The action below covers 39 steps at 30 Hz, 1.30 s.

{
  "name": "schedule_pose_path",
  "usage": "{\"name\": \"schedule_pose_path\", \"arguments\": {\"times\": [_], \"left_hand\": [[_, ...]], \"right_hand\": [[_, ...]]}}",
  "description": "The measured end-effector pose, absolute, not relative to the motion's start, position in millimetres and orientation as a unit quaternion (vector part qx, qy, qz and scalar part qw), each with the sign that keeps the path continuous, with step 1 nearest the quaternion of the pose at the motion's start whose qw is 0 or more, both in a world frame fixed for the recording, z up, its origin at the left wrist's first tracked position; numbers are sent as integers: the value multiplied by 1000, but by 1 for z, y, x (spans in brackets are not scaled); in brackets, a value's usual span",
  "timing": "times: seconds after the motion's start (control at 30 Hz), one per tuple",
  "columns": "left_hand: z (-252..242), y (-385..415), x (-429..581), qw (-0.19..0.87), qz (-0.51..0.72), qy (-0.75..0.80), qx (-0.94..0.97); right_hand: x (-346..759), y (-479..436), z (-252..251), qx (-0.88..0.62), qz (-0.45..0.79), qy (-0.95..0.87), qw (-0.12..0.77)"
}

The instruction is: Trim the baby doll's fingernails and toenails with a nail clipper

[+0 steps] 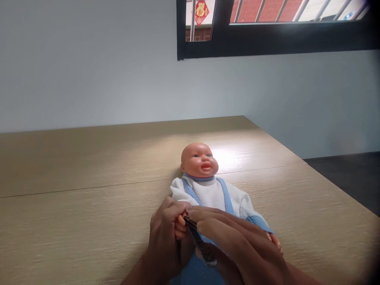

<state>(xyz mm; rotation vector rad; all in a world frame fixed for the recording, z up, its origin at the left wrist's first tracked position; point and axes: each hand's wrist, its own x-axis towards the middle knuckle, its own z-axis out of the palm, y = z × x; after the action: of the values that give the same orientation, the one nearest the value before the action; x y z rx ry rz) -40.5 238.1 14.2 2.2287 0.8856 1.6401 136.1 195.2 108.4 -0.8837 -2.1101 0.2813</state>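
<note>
A baby doll [208, 194] in a white and blue outfit lies on its back on the wooden table, its bald head away from me. My left hand [163, 237] is closed around the doll's hand [180, 227], with the small plastic fingers showing between mine. In my right hand [237, 241] is a dark metal nail clipper [197, 239], its tip against or very close to the doll's fingers. The doll's other hand [276, 241] rests on the tabletop at the right, partly behind my right hand. My hands cover part of the doll's middle.
The light wooden table [74, 221] has a seam across it and a slanting right edge, with dark floor [350, 178] beyond. Behind it stands a pale wall [89, 63] with a black-framed window [267, 37] at the upper right.
</note>
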Motion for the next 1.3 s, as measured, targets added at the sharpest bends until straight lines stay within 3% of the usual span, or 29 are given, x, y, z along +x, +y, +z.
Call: {"name": "schedule_pose_path", "arguments": {"times": [0.4,0.63,0.8,1.3], "left_hand": [[20,233,-32,107,611,286,731],[30,220,-6,123,703,354,604],[27,216,-4,142,708,348,598],[24,214,-6,94,678,362,632]], "right_hand": [[144,212,110,-317,150,-852,390],[149,203,81,-367,247,-765,468],[153,205,91,-348,205,-816,414],[155,214,112,-281,132,-873,375]]}}
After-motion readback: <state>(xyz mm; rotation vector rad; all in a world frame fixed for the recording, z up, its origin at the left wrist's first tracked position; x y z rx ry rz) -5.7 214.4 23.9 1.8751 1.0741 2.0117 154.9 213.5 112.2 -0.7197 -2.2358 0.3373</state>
